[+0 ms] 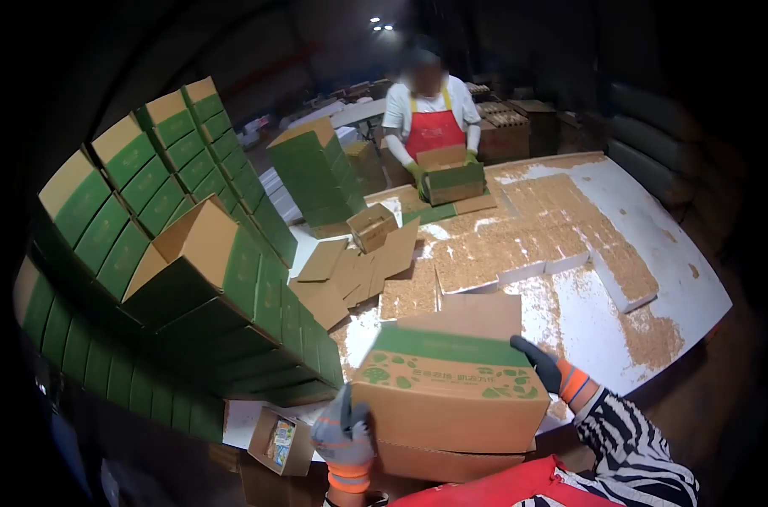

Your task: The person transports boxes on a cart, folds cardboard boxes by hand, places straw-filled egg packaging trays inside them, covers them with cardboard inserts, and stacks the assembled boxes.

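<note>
Carton [451, 410]: brown cardboard, green band along the far edge, green leaf-like print and lettering on the upward panel. Sits at lower centre of frame, slightly skewed.

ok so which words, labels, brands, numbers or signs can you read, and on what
None is clear enough to quote.
Front cardboard box: a row of green characters, too blurred.
Colourful packets: print too small.
Stacked green boxes: faint marks, too blurred.
</note>
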Tool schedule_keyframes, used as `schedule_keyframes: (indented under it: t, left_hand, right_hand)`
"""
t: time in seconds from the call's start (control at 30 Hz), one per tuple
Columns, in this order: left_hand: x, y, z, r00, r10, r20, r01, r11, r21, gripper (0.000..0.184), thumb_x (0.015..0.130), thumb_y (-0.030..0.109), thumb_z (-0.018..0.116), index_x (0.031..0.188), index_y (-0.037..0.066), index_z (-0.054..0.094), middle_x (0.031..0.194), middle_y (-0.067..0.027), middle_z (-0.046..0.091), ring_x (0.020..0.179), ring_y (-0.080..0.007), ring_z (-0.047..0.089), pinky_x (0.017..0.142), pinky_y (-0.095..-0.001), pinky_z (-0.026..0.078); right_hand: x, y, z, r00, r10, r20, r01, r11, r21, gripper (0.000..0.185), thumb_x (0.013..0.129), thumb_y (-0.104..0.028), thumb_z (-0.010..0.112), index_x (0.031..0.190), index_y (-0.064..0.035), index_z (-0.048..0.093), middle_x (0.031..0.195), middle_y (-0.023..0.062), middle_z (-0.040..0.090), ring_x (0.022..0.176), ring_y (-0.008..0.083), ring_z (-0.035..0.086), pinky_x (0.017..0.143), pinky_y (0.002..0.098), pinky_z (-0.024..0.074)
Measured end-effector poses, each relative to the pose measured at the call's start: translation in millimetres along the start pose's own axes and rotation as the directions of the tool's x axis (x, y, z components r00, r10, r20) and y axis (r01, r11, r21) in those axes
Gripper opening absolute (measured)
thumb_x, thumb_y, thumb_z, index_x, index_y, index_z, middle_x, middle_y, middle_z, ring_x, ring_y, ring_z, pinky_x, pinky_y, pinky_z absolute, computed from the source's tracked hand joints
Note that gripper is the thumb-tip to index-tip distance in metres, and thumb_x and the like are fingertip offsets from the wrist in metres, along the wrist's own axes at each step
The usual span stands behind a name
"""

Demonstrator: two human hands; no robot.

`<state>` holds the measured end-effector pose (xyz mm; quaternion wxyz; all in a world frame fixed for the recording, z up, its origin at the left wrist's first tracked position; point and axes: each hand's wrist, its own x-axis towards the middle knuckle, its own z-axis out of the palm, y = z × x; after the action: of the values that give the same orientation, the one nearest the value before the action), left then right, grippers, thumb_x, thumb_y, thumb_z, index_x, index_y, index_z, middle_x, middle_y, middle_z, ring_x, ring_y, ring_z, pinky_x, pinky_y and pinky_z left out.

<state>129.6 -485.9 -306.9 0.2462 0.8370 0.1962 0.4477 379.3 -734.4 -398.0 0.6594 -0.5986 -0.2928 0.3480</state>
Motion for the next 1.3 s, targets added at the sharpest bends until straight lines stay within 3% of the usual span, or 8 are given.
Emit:
schedule_keyframes:
  t: [0.07,0.13,0.37,0.47,0.6,0.67,0.8,1.3]
  left_hand:
    - [-11,-30,26,0.952,-0.125,-0.279,0.002,0.915,-0.404,0.034,0.095,0.031,0.051,0.11,0.003,0.064,0.097,-0.0153,0.069,0.079,-0.0318,0.067,0.075,-0.0417,0.054]
    - [-33,-102,26,0.939,-0.287,0.188,0.342,0.749,-0.567,0.039,0.098,0.032,0.045,0.122,0.002,0.057,0.109,-0.0106,0.066,0.091,-0.0255,0.065,0.08,-0.0427,0.054]
    - [-54,-165,30,0.736,-0.618,0.278,0.677,0.663,-0.319,0.039,0.096,0.028,0.048,0.125,0.002,0.053,0.112,-0.0109,0.063,0.095,-0.0252,0.063,0.083,-0.0408,0.053]
    - [-55,-186,21,0.693,-0.672,0.259,0.719,0.67,-0.186,0.04,0.095,0.026,0.049,0.127,0.003,0.051,0.114,-0.011,0.062,0.096,-0.0251,0.062,0.083,-0.0401,0.052]
    - [-48,-197,20,0.642,-0.732,0.227,0.754,0.657,-0.012,0.041,0.094,0.024,0.051,0.129,0.003,0.049,0.116,-0.0111,0.061,0.099,-0.0249,0.06,0.085,-0.039,0.052]
    - [-43,-199,23,0.619,-0.757,0.212,0.766,0.641,0.05,0.042,0.093,0.023,0.052,0.13,0.003,0.048,0.117,-0.0112,0.06,0.1,-0.0248,0.06,0.085,-0.0385,0.051]
    - [-33,-204,17,0.59,-0.783,0.198,0.768,0.619,0.162,0.045,0.092,0.021,0.053,0.132,0.003,0.046,0.119,-0.0114,0.059,0.102,-0.0246,0.058,0.086,-0.0375,0.051]
    - [-44,-255,-24,0.54,-0.791,0.287,0.782,0.598,0.175,0.058,0.087,0.013,0.059,0.14,0.004,0.038,0.126,-0.0119,0.054,0.11,-0.024,0.054,0.091,-0.0336,0.049]
  right_hand:
    - [9,-55,4,0.987,0.113,0.118,-0.144,0.945,0.295,0.047,0.094,-0.029,0.057,0.13,-0.0005,0.049,0.122,0.0104,0.06,0.112,0.0204,0.058,0.096,0.0314,0.0455]
    - [1,-62,9,0.942,-0.289,0.169,0.322,0.922,-0.215,0.038,0.08,-0.029,0.075,0.104,-0.005,0.058,0.126,0.0118,0.056,0.113,0.0206,0.056,0.093,0.0351,0.0467]
    - [-45,40,69,0.666,-0.193,0.721,0.736,0.326,-0.593,0.021,0.075,-0.028,0.066,0.088,-0.0116,0.06,0.131,0.0094,0.049,0.097,0.0286,0.052,0.079,0.0392,0.0476]
    - [-46,47,54,0.669,-0.137,0.731,0.679,0.512,-0.526,0.033,0.081,-0.032,0.065,0.108,-0.0135,0.061,0.147,0.0095,0.035,0.107,0.0301,0.051,0.088,0.0395,0.0474]
    - [-48,48,-49,0.976,-0.218,0.006,0.213,0.944,-0.253,0.065,0.089,-0.03,0.064,0.145,-0.016,0.034,0.144,0.0149,0.041,0.129,0.032,0.044,0.105,0.0414,0.0393]
    - [-39,62,-149,0.84,-0.173,-0.514,-0.264,0.697,-0.667,0.063,0.091,-0.039,0.056,0.145,-0.0148,0.034,0.138,0.0217,0.044,0.122,0.037,0.049,0.105,0.0417,0.04]
    - [-39,108,-329,0.358,-0.261,-0.897,-0.749,0.493,-0.442,0.074,0.082,-0.038,0.067,0.145,-0.0198,0.034,0.13,0.0175,0.051,0.106,0.0368,0.058,0.088,0.0417,0.0498]
    - [-184,176,-207,0.506,-0.161,-0.848,-0.679,0.533,-0.506,0.045,0.081,-0.034,0.069,0.116,-0.0113,0.054,0.101,0.0142,0.063,0.089,0.0315,0.062,0.075,0.0415,0.0508]
